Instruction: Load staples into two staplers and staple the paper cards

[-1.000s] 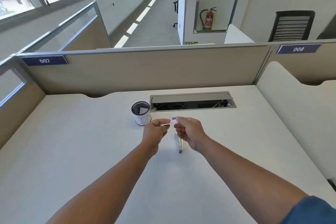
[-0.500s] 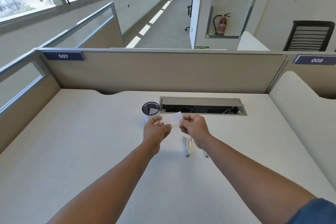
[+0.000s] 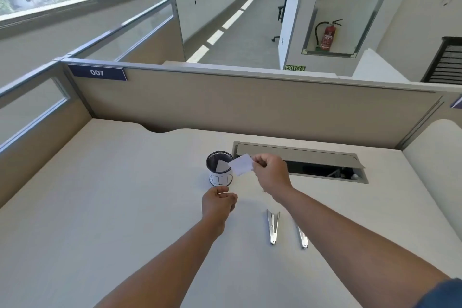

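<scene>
My right hand [image 3: 271, 174] pinches a small white paper card [image 3: 240, 164] and holds it just over the rim of a dark mesh cup [image 3: 220, 169] with a white label. Another white card stands inside the cup. My left hand [image 3: 218, 201] hovers below the cup with curled fingers, pinching a thin silvery strip that looks like staples [image 3: 222, 193]. Two opened metal staplers lie on the white desk [image 3: 100, 195]: one [image 3: 273, 226] in the middle, the other [image 3: 302, 236] partly hidden under my right forearm.
A long cable slot [image 3: 300, 160] with a raised grey lid sits behind my right hand. Beige partition panels [image 3: 250, 105] close the desk at the back and left. A second desk top [image 3: 435, 152] adjoins at the right.
Both hands held the card together; now my left hand has let go and dropped toward me, while my right hand has carried the card left over the cup. The view shifted right.
</scene>
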Available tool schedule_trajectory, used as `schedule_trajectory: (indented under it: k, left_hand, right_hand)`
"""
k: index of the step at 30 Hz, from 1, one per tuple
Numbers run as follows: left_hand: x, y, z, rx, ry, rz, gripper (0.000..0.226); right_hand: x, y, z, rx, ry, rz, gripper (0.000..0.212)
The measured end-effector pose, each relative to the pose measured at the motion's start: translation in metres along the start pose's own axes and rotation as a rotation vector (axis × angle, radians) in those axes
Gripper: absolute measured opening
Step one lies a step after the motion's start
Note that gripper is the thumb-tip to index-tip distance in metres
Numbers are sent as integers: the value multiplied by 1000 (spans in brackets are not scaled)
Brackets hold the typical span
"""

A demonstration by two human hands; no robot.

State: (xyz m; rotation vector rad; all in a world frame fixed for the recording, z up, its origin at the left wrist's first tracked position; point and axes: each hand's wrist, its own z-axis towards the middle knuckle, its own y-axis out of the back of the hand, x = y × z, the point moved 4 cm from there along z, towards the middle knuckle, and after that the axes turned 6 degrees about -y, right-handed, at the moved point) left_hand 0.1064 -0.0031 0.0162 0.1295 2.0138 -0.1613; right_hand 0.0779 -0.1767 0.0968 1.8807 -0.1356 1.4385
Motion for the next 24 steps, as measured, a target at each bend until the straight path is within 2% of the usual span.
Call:
schedule_trajectory:
  k: [5, 14, 20, 24]
  left_hand:
    - [19, 0, 29, -15, 68, 34, 27]
    - [37, -8, 59, 21, 106, 28, 29]
    - [36, -12, 62, 23, 98, 27, 28]
    - [33, -16, 55, 22, 75, 99, 25]
  right_hand:
    - [14, -32, 33, 18, 108, -91, 20]
    - [5, -78, 58, 179, 152, -201, 19]
    - [-11, -70, 55, 116, 146, -145, 13]
    - [-26, -51, 46, 62, 62, -81, 31]
